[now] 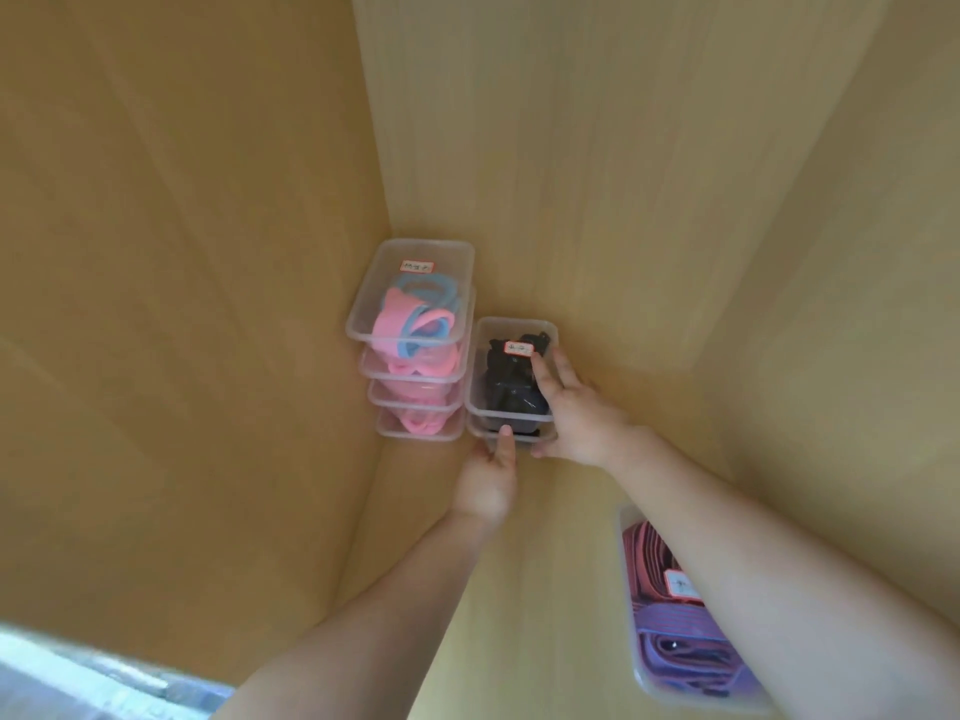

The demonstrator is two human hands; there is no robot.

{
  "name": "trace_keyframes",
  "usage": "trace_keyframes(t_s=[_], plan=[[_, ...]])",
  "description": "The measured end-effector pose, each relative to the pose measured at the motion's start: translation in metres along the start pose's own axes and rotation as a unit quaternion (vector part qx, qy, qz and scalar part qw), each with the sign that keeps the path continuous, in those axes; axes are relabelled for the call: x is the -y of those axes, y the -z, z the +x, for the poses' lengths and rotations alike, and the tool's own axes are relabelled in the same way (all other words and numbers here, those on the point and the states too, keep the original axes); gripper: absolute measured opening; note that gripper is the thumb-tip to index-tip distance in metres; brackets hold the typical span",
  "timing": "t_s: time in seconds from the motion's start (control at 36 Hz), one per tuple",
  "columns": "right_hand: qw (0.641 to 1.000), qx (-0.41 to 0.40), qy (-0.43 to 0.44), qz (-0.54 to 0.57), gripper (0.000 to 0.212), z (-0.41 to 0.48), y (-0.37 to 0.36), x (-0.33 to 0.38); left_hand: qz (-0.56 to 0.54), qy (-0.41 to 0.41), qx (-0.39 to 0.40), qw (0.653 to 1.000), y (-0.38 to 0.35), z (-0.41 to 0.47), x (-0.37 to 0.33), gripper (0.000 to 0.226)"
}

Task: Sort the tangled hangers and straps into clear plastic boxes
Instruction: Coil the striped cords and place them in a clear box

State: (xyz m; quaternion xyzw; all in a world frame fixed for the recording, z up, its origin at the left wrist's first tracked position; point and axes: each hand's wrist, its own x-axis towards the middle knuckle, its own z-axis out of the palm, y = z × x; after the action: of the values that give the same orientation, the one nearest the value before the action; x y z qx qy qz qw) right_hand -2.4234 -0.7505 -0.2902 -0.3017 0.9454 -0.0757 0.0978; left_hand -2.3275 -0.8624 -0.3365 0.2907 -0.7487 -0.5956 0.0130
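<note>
Two clear lidded boxes of black straps are stacked in the back of a wooden cabinet; the upper box [501, 374] has a red-edged label. My right hand [576, 415] lies on its lid and right edge with straight fingers, the forefinger just below the label. My left hand [488, 480] touches the front of the lower box [519, 436] with straight fingertips. To the left stands a taller stack of clear boxes [410, 304] with pink and blue hangers, the top one labelled.
A labelled clear box [675, 652] of purple and pink straps lies at the lower right, partly hidden by my right forearm. Wooden cabinet walls [182, 304] close in on the left, back and right. A pale floor strip shows at the bottom left.
</note>
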Motion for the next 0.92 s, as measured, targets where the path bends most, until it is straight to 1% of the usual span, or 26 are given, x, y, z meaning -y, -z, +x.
trace_keyframes(t_s=[0.08, 0.22, 0.31, 0.33, 0.36, 0.42, 0.44, 0.5, 0.56, 0.61, 0.69, 0.75, 0.86, 0.92], plan=[[1.000, -0.005, -0.011, 0.003, 0.123, -0.018, 0.003, 0.001, 0.016, -0.009, 0.011, 1.000, -0.005, -0.010, 0.005, 0.054], [1.000, 0.006, -0.021, -0.001, 0.106, -0.061, 0.004, -0.002, 0.061, -0.020, 0.040, 0.997, -0.020, -0.036, 0.016, 0.062], [1.000, 0.009, -0.023, -0.010, 0.095, -0.091, 0.002, -0.006, 0.049, -0.029, 0.049, 0.997, -0.028, -0.054, 0.021, 0.063], [1.000, 0.007, -0.026, -0.011, 0.092, -0.101, 0.000, -0.008, 0.038, -0.034, 0.047, 0.998, -0.031, -0.062, 0.021, 0.062], [0.999, 0.005, -0.030, -0.009, 0.088, -0.112, -0.002, -0.010, 0.028, -0.043, 0.046, 0.998, -0.034, -0.070, 0.023, 0.054], [0.999, 0.000, -0.040, -0.001, 0.081, -0.134, -0.009, -0.015, 0.017, -0.058, 0.056, 0.997, -0.039, -0.087, 0.027, 0.026], [0.999, -0.004, -0.044, -0.001, 0.077, -0.146, -0.012, -0.017, 0.017, -0.064, 0.059, 0.996, -0.042, -0.095, 0.029, 0.020], [0.999, -0.014, -0.041, -0.016, 0.068, -0.170, -0.019, -0.021, 0.021, -0.068, 0.073, 0.995, -0.049, -0.109, 0.035, 0.022], [0.999, -0.017, -0.032, -0.034, 0.062, -0.190, -0.026, -0.024, 0.024, -0.067, 0.097, 0.993, -0.053, -0.125, 0.039, 0.016], [0.998, -0.008, -0.041, -0.038, 0.058, -0.206, -0.033, -0.028, 0.032, -0.066, 0.110, 0.991, -0.057, -0.135, 0.043, 0.013], [0.998, 0.019, -0.055, -0.037, 0.051, -0.224, -0.039, -0.032, 0.043, -0.066, 0.105, 0.991, -0.060, -0.144, 0.048, 0.018], [0.997, 0.044, -0.056, -0.033, 0.057, -0.231, -0.041, -0.034, 0.025, -0.051, 0.110, 0.992, -0.061, -0.148, 0.048, 0.017], [0.994, 0.101, -0.049, -0.008, 0.090, -0.238, -0.044, -0.036, 0.018, -0.057, 0.111, 0.992, -0.059, -0.152, 0.047, 0.013], [0.992, 0.120, -0.047, -0.006, 0.102, -0.239, -0.042, -0.037, 0.025, -0.062, 0.106, 0.992, -0.058, -0.150, 0.047, 0.014]])
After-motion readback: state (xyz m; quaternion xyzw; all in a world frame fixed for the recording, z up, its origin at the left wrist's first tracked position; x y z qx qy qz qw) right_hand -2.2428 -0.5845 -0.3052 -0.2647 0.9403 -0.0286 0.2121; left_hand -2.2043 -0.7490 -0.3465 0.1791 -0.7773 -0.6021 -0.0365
